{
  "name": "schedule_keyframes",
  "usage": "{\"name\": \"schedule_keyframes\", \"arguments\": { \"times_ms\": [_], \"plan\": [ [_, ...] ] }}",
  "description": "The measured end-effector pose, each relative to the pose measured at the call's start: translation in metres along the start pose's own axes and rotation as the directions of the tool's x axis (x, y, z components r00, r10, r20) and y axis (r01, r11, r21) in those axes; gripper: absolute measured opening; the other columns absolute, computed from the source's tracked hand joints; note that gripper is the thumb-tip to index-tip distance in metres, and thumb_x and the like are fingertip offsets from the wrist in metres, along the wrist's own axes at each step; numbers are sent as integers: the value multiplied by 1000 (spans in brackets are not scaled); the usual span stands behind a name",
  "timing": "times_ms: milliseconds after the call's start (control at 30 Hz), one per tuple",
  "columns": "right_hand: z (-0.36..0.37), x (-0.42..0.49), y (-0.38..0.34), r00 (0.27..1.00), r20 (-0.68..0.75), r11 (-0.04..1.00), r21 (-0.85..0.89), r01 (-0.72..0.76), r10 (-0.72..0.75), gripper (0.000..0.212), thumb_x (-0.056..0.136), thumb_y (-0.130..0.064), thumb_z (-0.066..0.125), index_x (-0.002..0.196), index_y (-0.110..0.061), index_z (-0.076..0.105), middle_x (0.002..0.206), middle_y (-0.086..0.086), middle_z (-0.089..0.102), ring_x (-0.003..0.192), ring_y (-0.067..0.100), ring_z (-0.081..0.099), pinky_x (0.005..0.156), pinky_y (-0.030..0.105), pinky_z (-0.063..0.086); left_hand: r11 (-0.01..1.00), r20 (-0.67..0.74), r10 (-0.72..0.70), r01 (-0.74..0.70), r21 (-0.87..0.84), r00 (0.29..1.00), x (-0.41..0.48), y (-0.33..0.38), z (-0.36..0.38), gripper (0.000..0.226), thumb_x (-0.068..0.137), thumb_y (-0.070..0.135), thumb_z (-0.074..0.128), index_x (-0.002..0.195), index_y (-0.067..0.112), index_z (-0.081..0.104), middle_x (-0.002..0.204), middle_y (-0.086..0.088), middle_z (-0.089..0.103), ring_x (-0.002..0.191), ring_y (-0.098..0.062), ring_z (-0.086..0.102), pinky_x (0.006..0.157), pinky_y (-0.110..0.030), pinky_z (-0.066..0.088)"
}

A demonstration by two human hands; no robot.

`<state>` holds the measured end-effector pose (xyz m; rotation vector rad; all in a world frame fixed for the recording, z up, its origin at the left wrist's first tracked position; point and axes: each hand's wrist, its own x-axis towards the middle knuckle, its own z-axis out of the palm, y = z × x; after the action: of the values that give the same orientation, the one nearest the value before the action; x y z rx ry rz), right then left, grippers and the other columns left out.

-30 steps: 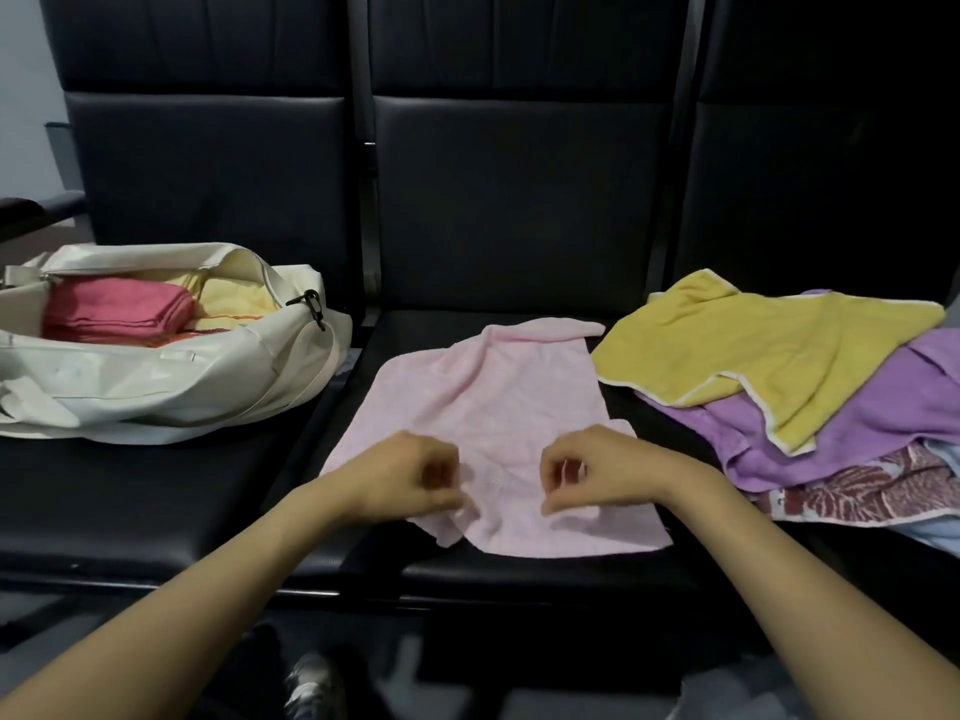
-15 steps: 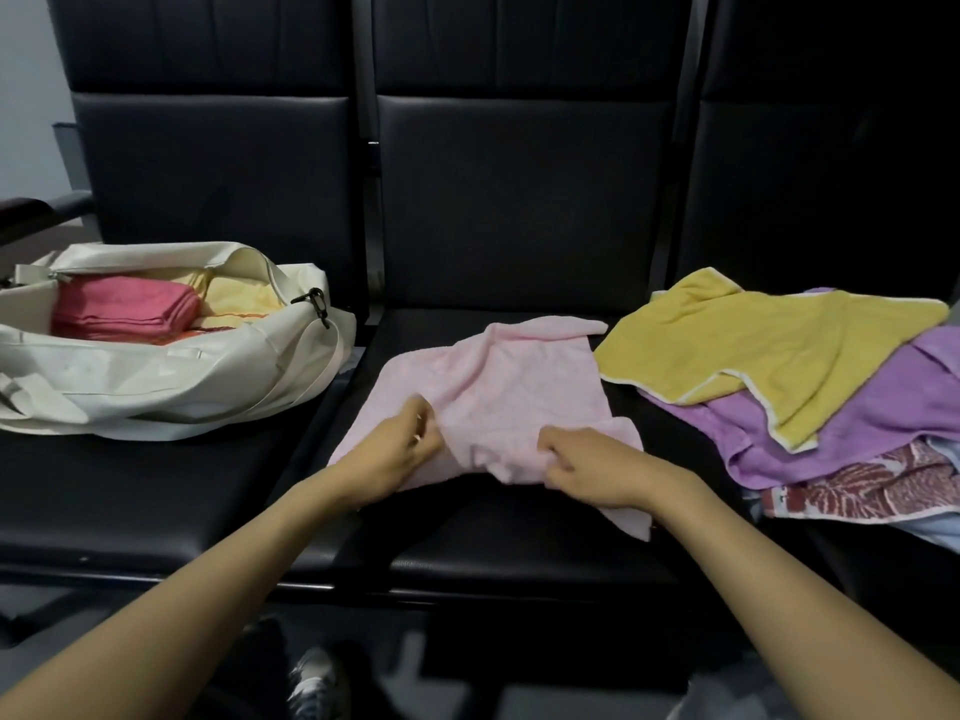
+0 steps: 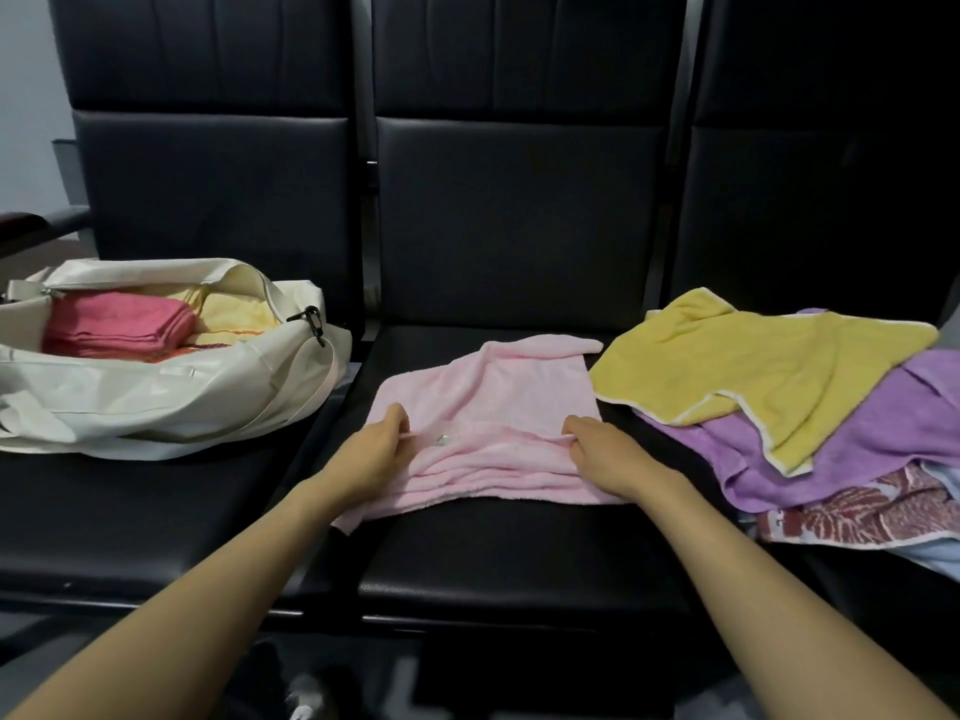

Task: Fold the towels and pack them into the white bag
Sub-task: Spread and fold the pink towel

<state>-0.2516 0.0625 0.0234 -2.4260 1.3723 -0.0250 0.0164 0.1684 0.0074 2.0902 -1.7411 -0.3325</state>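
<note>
A pale pink towel (image 3: pixel 488 402) lies on the middle black seat, its near part doubled over onto itself. My left hand (image 3: pixel 376 454) pinches the folded edge at the towel's left side. My right hand (image 3: pixel 605 454) pinches the same edge at the right side. The white bag (image 3: pixel 156 402) sits open on the left seat. Inside it lie a folded red-pink towel (image 3: pixel 117 327) and a folded yellow towel (image 3: pixel 236 317). On the right seat a yellow towel (image 3: pixel 753 371) lies on top of a purple towel (image 3: pixel 883 439) and a red patterned towel (image 3: pixel 857 517).
Three black padded seats (image 3: pixel 519 553) stand in a row with tall backrests. A metal armrest (image 3: pixel 36 228) juts out at far left. The bag's strap and black clip (image 3: pixel 311 319) hang over its right end. A shoe (image 3: pixel 306 693) shows on the floor below.
Both hands have carried the pink towel's near edge away from me and spread apart, so the near part now lies folded over the far part.
</note>
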Motion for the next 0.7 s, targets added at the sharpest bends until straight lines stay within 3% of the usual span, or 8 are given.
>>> {"name": "schedule_keyframes", "arguments": {
  "times_ms": [100,233,333,400,467,567,633,700],
  "plan": [
    [-15,-6,1,994,109,999,-32,-21,24,25,95,-12,37,72,-21,36,75,-2,43,76,23,44,54,26,27,999,-31,-30,30,-13,999,-3,9,-7,17,97,29,45,96,14,37,65,2,47,63,-21,45,60,-35,31],
    [-19,-14,9,965,249,994,-90,-63,83,19,93,-15,42,74,-20,41,87,1,47,89,27,50,58,24,33,999,9,-43,43,29,999,-9,9,-10,19,96,31,44,95,12,39,70,-1,54,67,-25,51,59,-36,38],
    [-29,-14,14,999,-17,998,30,-50,51,17,97,-18,41,80,-19,45,84,4,51,86,27,51,59,28,34,968,-145,-130,94,-233,981,-5,15,-16,21,94,29,48,91,10,40,71,-3,54,62,-19,46,55,-34,33],
    [-35,-9,13,976,-209,991,132,-28,56,11,99,-20,42,95,-16,51,79,1,52,82,26,50,65,34,36,880,-259,-225,82,-467,939,1,23,-22,19,94,24,51,92,9,41,74,-2,52,63,-15,44,55,-32,34],
    [-34,-1,9,939,-334,991,134,-32,76,15,101,-22,42,104,-14,54,77,-3,50,79,24,49,65,32,34,846,-329,-287,77,-527,900,7,26,-24,15,96,22,49,97,9,40,79,-2,52,69,-18,47,58,-33,36],
    [-17,10,7,941,-332,994,102,-39,71,22,98,-11,41,113,-13,57,103,4,59,93,27,56,75,34,44,941,-255,-285,218,-260,924,16,16,-15,10,98,20,42,97,12,37,87,-8,55,78,-30,50,67,-37,38],
    [-2,15,10,989,-144,999,-6,-48,47,34,95,-5,38,122,-17,55,116,6,55,107,28,55,87,37,47,958,-48,-277,280,65,960,18,8,-5,10,97,21,40,97,12,38,96,-13,59,80,-30,49,69,-35,38],
    [6,15,12,999,-11,994,-99,-43,42,35,97,-8,37,127,-18,50,123,5,48,114,26,48,93,39,45,939,35,-274,260,224,961,21,9,0,17,96,25,41,103,9,44,109,-13,59,90,-29,52,75,-36,41]
  ]
}}
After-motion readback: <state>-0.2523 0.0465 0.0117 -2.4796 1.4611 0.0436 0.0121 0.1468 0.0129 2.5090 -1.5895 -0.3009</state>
